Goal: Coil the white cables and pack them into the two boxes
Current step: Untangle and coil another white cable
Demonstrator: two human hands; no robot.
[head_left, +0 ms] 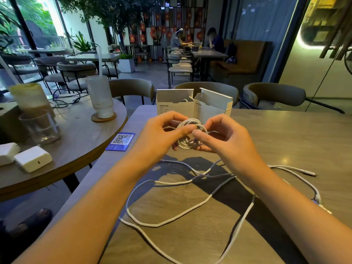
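Note:
A small coil of white cable (pixel 187 130) hangs above the table between both hands. My left hand (pixel 163 134) grips its left side, thumb across the loops. My right hand (pixel 217 136) pinches the coil at its right side. Behind them two open white boxes stand side by side: the left box (pixel 174 106) has a bit of white cable showing inside, and the right box (pixel 212 106) shows nothing inside from here. More white cable (pixel 171 221) lies loose in wide loops on the table below my forearms, with a plug end (pixel 309 173) at the right.
A blue QR-code card (pixel 121 141) lies at the table's left edge. The round table at left holds a ribbed glass (pixel 100 96) on a coaster, two other glasses and two white chargers (pixel 33 158). Chairs stand behind the boxes. Two people sit far back.

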